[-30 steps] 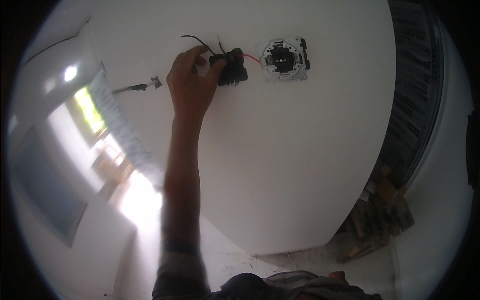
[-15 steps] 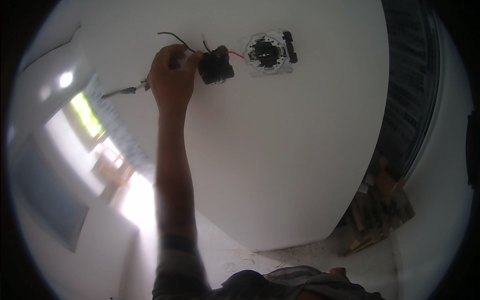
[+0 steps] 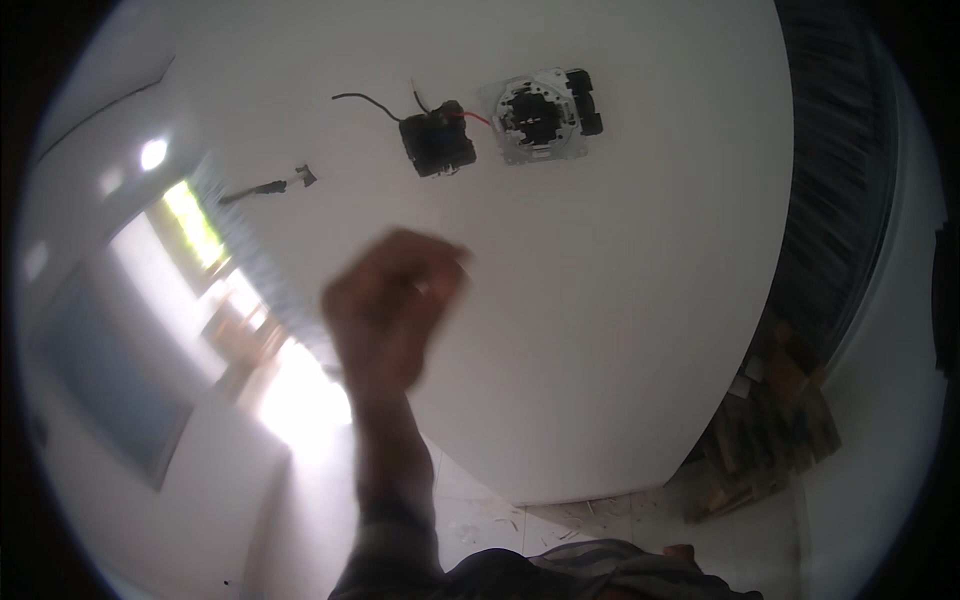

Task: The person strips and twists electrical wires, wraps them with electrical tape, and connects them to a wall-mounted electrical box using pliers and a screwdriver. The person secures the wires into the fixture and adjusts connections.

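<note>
My left hand (image 3: 400, 300) is raised in front of a white wall (image 3: 600, 330), blurred by motion. Its fingers curl toward the thumb in a pinch; whatever they hold, if anything, does not show. Above it, apart from the hand, is a black square switch or socket insert (image 3: 438, 140). A black wire (image 3: 368, 99) bends out to its left, and a short dark wire (image 3: 419, 98) sticks up. One red wire (image 3: 476, 116) runs from it to a socket mechanism (image 3: 535, 115) with a metal frame and dark centre. My right hand is out of view.
A thin dark-and-grey piece with a forked end (image 3: 270, 187) shows at the wall's left. Wooden pieces (image 3: 770, 440) stand at the lower right, beside dark striped material (image 3: 830, 170). Small scraps lie on the pale floor (image 3: 590, 512). Bright light enters at left.
My left hand has let go of the black wire beside the insert and come down toward me. The insert and socket mechanism remain on the wall; the whole view has shifted slightly.
</note>
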`<state>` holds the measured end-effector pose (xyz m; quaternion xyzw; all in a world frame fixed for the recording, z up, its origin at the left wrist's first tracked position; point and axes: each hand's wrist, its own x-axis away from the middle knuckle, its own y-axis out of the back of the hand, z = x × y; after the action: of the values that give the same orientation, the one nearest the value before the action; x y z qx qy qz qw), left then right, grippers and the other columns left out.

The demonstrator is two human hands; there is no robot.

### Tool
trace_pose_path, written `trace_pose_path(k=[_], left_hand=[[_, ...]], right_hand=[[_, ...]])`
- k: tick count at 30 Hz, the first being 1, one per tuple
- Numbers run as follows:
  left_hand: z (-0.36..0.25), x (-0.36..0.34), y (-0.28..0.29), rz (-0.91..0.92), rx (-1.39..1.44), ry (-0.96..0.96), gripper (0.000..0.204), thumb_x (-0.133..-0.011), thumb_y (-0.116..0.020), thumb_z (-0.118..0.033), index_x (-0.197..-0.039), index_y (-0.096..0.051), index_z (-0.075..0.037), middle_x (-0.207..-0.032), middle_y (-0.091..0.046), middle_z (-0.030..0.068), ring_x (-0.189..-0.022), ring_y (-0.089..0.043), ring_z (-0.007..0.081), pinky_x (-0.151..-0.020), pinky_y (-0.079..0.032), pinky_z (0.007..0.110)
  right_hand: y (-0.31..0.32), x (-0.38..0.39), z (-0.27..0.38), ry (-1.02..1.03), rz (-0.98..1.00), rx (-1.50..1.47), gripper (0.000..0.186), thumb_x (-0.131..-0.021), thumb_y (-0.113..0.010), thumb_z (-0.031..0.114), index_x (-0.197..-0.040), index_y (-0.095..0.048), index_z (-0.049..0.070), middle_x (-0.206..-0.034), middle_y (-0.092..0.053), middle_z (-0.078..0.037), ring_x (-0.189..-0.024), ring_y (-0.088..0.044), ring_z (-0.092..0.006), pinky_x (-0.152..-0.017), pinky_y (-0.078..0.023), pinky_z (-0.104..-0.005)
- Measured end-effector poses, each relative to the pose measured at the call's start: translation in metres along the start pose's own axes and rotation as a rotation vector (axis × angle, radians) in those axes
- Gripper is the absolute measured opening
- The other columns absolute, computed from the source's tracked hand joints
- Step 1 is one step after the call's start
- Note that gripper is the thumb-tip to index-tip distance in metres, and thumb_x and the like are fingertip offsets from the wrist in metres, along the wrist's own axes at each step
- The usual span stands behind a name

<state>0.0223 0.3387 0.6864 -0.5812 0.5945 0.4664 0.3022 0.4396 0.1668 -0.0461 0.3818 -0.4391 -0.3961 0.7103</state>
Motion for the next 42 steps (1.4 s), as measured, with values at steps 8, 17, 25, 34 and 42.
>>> trace_pose_path(k=[8, 17, 25, 34, 42], left_hand=[[-0.073, 0.038, -0.052, 0.231, 0.213, -0.487, 0.009, -0.088, -0.077, -0.014, -0.091, -0.076, -0.006, -0.087, -0.073, 0.0095, -0.081, -0.069, 0.0228, -0.070, -0.054, 0.037], [-0.089, 0.077, -0.029, 0.105, 0.047, -0.385, 0.004, -0.084, -0.076, -0.011, -0.082, -0.074, -0.008, -0.081, -0.072, 0.0072, -0.070, -0.065, 0.0214, -0.059, -0.049, 0.035], [-0.076, 0.113, -0.006, -0.009, -0.029, -0.322, 0.005, -0.081, -0.076, -0.010, -0.077, -0.074, -0.009, -0.077, -0.072, 0.0054, -0.061, -0.062, 0.0204, -0.053, -0.047, 0.036], [0.024, 0.019, -0.021, -0.240, -0.444, -0.337, 0.011, -0.096, -0.072, -0.009, -0.102, -0.077, -0.002, -0.086, -0.074, 0.0122, -0.070, -0.068, 0.0212, -0.065, -0.053, 0.031], [0.087, -0.100, -0.021, -0.429, -0.629, -0.229, 0.025, -0.096, -0.074, -0.018, -0.111, -0.077, 0.001, -0.096, -0.078, 0.0155, -0.085, -0.076, 0.0245, -0.079, -0.058, 0.036]], right_hand=[[0.004, 0.007, -0.015, -0.134, -0.009, -0.663, 0.015, -0.090, -0.071, 0.017, -0.089, -0.064, 0.003, -0.074, -0.063, -0.014, -0.065, -0.067, -0.0292, -0.054, -0.052, -0.0445], [-0.005, 0.001, -0.019, -0.073, -0.029, -0.641, 0.013, -0.093, -0.069, 0.014, -0.094, -0.064, 0.003, -0.077, -0.063, -0.014, -0.062, -0.066, -0.0290, -0.053, -0.054, -0.0442], [0.019, 0.016, -0.001, -0.070, 0.028, -0.268, 0.013, -0.091, -0.069, 0.018, -0.091, -0.066, 0.005, -0.078, -0.066, -0.014, -0.064, -0.067, -0.0309, -0.055, -0.054, -0.0448], [0.027, 0.027, 0.015, -0.097, 0.075, -0.076, 0.014, -0.088, -0.070, 0.022, -0.087, -0.069, 0.008, -0.078, -0.069, -0.014, -0.067, -0.069, -0.0330, -0.057, -0.053, -0.0454], [0.030, 0.028, 0.023, -0.076, 0.085, 0.032, 0.015, -0.085, -0.071, 0.025, -0.084, -0.071, 0.010, -0.078, -0.072, -0.014, -0.069, -0.070, -0.0349, -0.058, -0.053, -0.0459]])
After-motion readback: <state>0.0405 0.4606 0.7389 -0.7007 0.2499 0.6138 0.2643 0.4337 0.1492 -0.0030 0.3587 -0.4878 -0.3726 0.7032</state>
